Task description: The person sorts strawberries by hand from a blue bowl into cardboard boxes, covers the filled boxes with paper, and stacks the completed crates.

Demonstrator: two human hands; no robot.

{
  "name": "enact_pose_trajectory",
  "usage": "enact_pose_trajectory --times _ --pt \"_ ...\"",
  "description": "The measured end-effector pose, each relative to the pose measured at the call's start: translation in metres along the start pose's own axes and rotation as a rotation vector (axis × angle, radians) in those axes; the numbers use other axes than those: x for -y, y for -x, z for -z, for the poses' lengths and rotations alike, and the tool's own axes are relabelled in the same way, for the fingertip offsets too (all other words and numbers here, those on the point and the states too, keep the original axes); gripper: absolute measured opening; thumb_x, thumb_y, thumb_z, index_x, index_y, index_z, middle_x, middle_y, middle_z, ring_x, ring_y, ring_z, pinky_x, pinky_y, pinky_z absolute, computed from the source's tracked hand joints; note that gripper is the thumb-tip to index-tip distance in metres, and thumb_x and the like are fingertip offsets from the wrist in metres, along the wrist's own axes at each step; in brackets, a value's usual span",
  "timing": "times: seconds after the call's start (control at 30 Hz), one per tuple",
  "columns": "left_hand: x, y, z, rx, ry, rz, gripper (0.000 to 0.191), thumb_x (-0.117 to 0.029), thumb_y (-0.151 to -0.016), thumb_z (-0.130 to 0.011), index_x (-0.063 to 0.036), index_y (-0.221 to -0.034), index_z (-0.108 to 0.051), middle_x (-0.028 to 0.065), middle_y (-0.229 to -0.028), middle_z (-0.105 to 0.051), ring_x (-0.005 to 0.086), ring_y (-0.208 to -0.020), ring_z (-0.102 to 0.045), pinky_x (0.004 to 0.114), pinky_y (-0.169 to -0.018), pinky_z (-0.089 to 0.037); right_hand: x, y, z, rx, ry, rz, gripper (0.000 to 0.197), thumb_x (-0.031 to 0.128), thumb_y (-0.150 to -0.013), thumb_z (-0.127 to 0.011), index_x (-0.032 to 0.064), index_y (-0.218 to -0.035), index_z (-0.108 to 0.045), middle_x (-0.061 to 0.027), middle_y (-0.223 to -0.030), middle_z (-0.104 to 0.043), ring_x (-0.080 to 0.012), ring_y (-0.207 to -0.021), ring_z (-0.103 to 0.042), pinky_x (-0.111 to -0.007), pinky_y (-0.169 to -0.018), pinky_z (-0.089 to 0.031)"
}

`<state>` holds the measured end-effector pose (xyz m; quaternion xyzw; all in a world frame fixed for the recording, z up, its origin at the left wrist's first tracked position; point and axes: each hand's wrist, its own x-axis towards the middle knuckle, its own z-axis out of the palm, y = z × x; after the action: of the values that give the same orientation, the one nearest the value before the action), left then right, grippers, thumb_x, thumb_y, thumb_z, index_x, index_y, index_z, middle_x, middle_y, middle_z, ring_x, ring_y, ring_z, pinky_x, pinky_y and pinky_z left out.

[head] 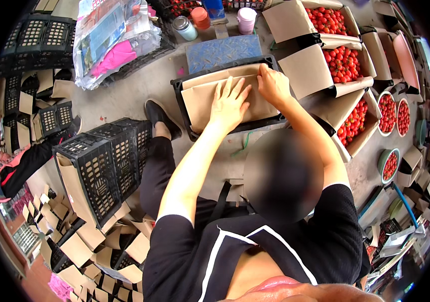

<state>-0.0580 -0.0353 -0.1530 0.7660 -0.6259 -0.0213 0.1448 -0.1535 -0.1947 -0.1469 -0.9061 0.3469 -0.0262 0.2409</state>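
Observation:
A black plastic crate [179, 90] sits in front of me with brown paper [200, 107] folded across its top. My left hand [229, 107] presses flat on that paper, fingers spread and palm down. At the crate's far right corner, my right hand [273, 85] has its fingers curled on the paper's edge, close to the rim. The folded sheet hides the inside of the crate. Just beyond it lies a blue textured metal plate [222, 53].
Paper-lined crates of small red tomatoes [341, 64] stand on the right, near tubs of tomatoes [386, 113]. Stacked black crates [102, 166] are by my left leg. Jars [185, 28] and a lidded cup [246, 20] stand ahead. A person's arm [30, 164] shows far left.

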Motion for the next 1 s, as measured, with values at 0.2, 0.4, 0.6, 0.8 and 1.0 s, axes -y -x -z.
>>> enact_pose_trajectory --times 0.2,0.4,0.6,0.8,1.0 --pt "0.018 0.011 -0.013 0.053 -0.011 0.259 0.059 -0.034 -0.086 -0.053 -0.0184 -0.141 -0.036 0.0043 -0.148 -0.029 0.0321 -0.138 -0.02 0.052 -0.111 -0.013 -0.006 0.017 -0.008 -0.158 0.221 0.664 0.036 0.022 -0.086 -0.051 0.0048 -0.118 -0.052 -0.0113 -0.129 -0.05 -0.0243 -0.12 -0.046 -0.04 -0.101 -0.035" --pt "0.056 0.046 -0.02 0.076 -0.261 0.404 0.067 -0.043 -0.092 -0.04 -0.0088 -0.146 -0.02 0.0159 -0.152 -0.013 0.0397 -0.139 -0.015 0.058 -0.108 -0.016 -0.033 0.027 0.01 -0.019 0.639 0.402 0.06 0.046 -0.086 -0.048 0.0046 -0.13 -0.048 -0.006 -0.143 -0.038 -0.0226 -0.137 -0.024 -0.051 -0.111 -0.012" --pt "0.063 0.043 -0.001 0.09 -0.434 0.447 0.07 -0.048 -0.092 -0.04 -0.0047 -0.144 -0.022 0.0125 -0.152 -0.019 0.0378 -0.138 -0.016 0.061 -0.106 -0.016 -0.035 0.11 0.098 -0.157 -0.164 0.157 0.043 0.023 -0.082 -0.061 0.0003 -0.118 -0.053 -0.0165 -0.127 -0.05 -0.0323 -0.115 -0.049 -0.042 -0.1 -0.037" --pt "0.052 0.058 -0.006 0.215 -0.291 0.497 0.073 -0.041 -0.091 -0.046 0.0032 -0.143 -0.02 0.017 -0.151 -0.018 0.0274 -0.141 -0.013 0.048 -0.111 -0.016 -0.027 0.27 0.129 -0.069 -0.862 -0.145 0.028 0.017 -0.085 -0.06 0.0007 -0.108 -0.061 -0.0107 -0.099 -0.064 -0.0175 -0.087 -0.061 -0.03 -0.079 -0.049" --pt "0.035 0.051 0.0 0.119 -0.264 0.441 0.072 -0.037 -0.09 -0.049 0.0077 -0.14 -0.022 0.0217 -0.149 -0.019 0.0312 -0.138 -0.019 0.045 -0.111 -0.019 0.015 0.39 0.139 -0.034 -0.5 -0.203 0.039 0.023 -0.076 -0.073 0.0008 -0.104 -0.059 -0.0127 -0.089 -0.061 -0.0236 -0.079 -0.063 -0.033 -0.073 -0.051"
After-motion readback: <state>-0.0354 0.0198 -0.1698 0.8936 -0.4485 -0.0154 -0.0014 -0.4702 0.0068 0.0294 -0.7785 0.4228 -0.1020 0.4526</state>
